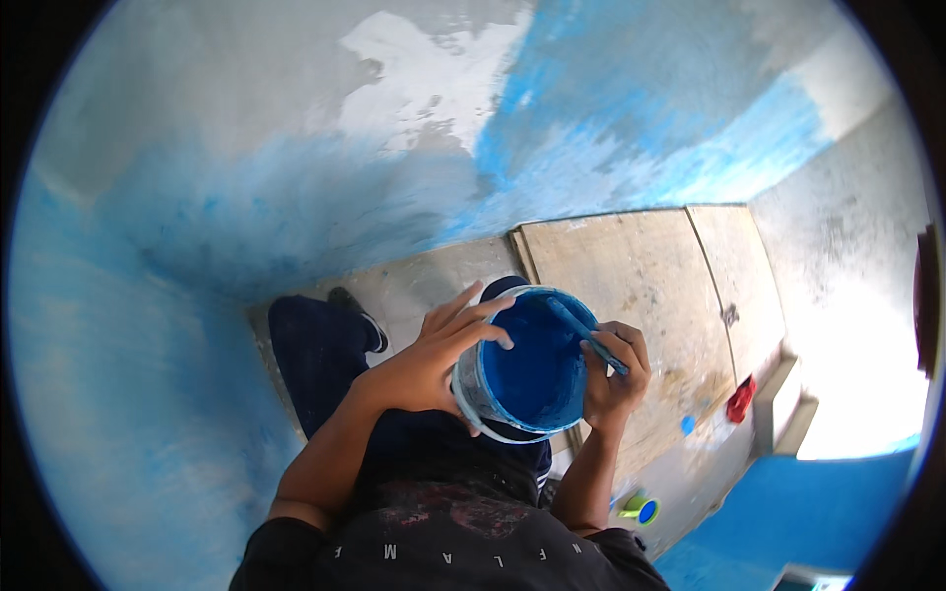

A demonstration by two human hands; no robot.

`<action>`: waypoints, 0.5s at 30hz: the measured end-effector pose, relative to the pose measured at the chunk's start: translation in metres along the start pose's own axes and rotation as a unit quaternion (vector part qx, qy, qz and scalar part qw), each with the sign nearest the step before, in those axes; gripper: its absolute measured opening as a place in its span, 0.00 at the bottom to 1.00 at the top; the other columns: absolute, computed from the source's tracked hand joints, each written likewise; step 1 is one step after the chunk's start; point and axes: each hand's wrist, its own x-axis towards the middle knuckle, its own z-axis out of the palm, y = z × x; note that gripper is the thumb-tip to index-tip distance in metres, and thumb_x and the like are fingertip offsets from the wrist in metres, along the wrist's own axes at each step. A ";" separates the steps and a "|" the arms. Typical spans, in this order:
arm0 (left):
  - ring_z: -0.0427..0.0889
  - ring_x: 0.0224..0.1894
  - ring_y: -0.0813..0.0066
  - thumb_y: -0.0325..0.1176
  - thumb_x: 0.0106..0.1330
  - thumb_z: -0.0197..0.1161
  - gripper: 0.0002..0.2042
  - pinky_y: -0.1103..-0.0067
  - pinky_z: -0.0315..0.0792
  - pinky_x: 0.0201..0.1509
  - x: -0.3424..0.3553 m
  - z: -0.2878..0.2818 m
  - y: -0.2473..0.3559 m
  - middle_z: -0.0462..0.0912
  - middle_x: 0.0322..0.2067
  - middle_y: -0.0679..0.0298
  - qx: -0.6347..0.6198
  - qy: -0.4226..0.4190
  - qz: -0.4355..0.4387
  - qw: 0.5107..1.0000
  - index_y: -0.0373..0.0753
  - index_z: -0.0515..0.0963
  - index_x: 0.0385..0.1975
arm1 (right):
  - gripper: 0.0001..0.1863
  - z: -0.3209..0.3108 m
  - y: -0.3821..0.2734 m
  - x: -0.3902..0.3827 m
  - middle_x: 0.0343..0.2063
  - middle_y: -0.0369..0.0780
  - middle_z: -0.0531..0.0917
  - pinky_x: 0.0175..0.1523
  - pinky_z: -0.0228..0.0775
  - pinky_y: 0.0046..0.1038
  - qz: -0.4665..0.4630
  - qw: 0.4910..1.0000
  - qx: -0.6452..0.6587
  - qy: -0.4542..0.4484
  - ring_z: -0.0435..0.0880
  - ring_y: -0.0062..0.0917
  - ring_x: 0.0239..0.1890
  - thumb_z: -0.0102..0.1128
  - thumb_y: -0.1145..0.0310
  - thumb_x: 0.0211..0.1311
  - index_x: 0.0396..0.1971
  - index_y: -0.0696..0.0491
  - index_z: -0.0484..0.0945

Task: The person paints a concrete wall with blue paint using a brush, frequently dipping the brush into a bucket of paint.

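Note:
A round paint bucket [474, 382] is in front of my body, tilted so its mouth faces up toward me. Blue paint [532, 369] coats its inner wall and covers its bottom. My left hand [434, 360] grips the bucket's left side, with some fingers reaching over the rim and the thumb side low against the wall. At the right rim, my right hand [616, 379] closes around a short, blue-coated stick [581, 330]. The stick slants across the bucket's mouth, its far end near the upper rim. No bristles show on it.
Large wooden boards [621, 266] lie to the right, a metal latch [730, 315] on them. Beyond are a red cloth [741, 400], a blue spot [687, 426] and a green cup [641, 509] with blue inside. A patchy blue-and-grey wall [325, 197] rises ahead and left.

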 end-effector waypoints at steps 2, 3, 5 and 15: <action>0.43 0.82 0.45 0.54 0.32 0.90 0.50 0.47 0.42 0.79 0.003 0.007 0.004 0.55 0.79 0.60 0.036 0.061 0.009 0.997 0.51 0.71 0.60 | 0.11 0.004 0.003 0.000 0.38 0.45 0.86 0.49 0.78 0.31 -0.001 1.000 0.021 0.010 0.86 0.35 0.41 0.72 0.84 0.52 0.37 0.57 0.85; 0.43 0.82 0.42 0.59 0.34 0.88 0.51 0.48 0.40 0.78 0.004 0.013 -0.003 0.56 0.78 0.58 0.012 0.092 0.047 0.995 0.50 0.69 0.62 | 0.11 0.006 0.003 0.001 0.38 0.45 0.86 0.49 0.78 0.31 -0.002 0.999 0.028 0.018 0.86 0.35 0.41 0.72 0.84 0.53 0.37 0.57 0.85; 0.44 0.82 0.43 0.59 0.39 0.87 0.50 0.49 0.40 0.78 0.007 0.029 -0.006 0.57 0.77 0.57 -0.051 0.149 0.075 0.985 0.50 0.67 0.64 | 0.11 0.012 -0.001 0.004 0.38 0.45 0.86 0.49 0.78 0.31 -0.018 0.999 0.038 0.006 0.86 0.35 0.41 0.71 0.84 0.54 0.37 0.57 0.84; 0.63 0.73 0.49 0.58 0.43 0.86 0.50 0.57 0.57 0.73 0.010 0.041 0.019 0.72 0.61 0.54 0.048 0.269 0.109 0.956 0.44 0.65 0.64 | 0.08 0.022 -0.007 -0.007 0.38 0.46 0.86 0.43 0.77 0.28 0.024 0.992 0.122 0.028 0.86 0.32 0.37 0.69 0.83 0.59 0.38 0.60 0.82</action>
